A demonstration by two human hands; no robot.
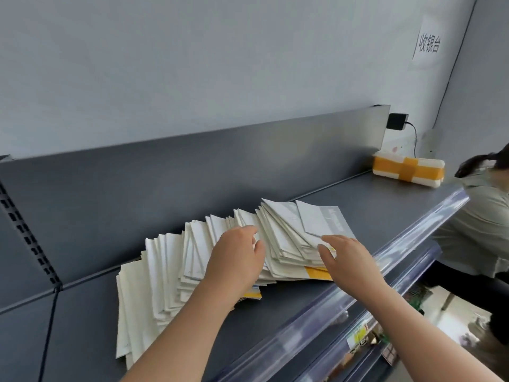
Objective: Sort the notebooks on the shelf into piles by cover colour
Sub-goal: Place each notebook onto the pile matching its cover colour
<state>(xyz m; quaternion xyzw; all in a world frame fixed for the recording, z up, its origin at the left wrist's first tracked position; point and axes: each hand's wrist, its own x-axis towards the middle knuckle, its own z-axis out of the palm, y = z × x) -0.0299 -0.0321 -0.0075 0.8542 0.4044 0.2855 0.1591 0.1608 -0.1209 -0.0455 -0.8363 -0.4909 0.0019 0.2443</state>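
Note:
A long, slumped row of thin notebooks (pixel 170 260) lies fanned across the dark grey shelf (pixel 358 216). Most show white backs or page edges; the rightmost one (pixel 325 220) lies face up, pale grey-blue. Yellow cover edges (pixel 316 272) peek out near the bottom of the fan. My left hand (pixel 237 257) rests palm down on the middle of the fan, fingers slightly curled. My right hand (pixel 344 257) touches the front edge of the right end of the fan, fingers spread over the stacked edges. Neither hand has lifted a notebook.
A white parcel bound with orange tape (pixel 407 172) lies at the shelf's far right end. A clear plastic price rail (pixel 399 257) runs along the shelf front. A person in a grey-green top (pixel 479 216) stands to the right. A black charger (pixel 396 121) hangs on the wall.

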